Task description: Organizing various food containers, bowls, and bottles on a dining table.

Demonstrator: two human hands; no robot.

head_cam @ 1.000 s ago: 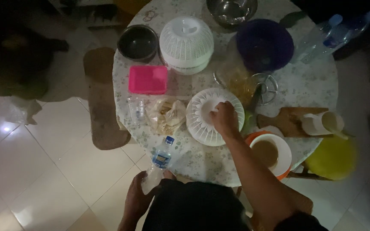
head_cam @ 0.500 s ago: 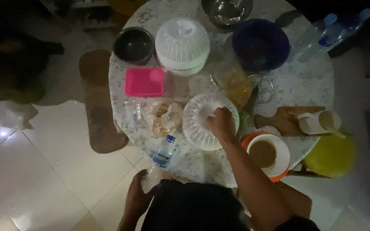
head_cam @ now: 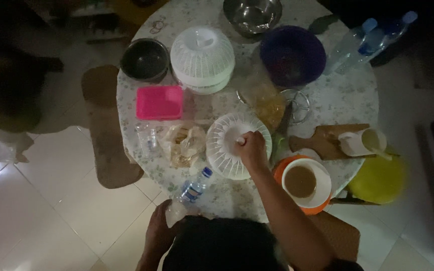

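Right hand (head_cam: 251, 148) grips the centre knob of a white slatted food cover (head_cam: 229, 145) on the round tabletop (head_cam: 342, 105). Left hand (head_cam: 157, 232) holds a clear water bottle (head_cam: 188, 195) at the table's near edge. Bowl of brown liquid (head_cam: 300, 181) sits just right of the cover.

Under the right hand (head_cam: 251, 148) sits a white slotted food cover (head_cam: 232, 145), ribbed in a radial pattern. Just right of that hand a white bowl (head_cam: 305, 181) of brown liquid rests on an orange plate (head_cam: 280, 170). Beyond the hand are a pink lidded box (head_cam: 159, 102), a second white mesh cover (head_cam: 202, 59) and a dark purple bowl (head_cam: 292, 55). The surface (head_cam: 342, 100) wears a pale cloth with a small floral print. The left hand (head_cam: 157, 236) holds a clear bottle (head_cam: 188, 196) with a blue cap and blue label.
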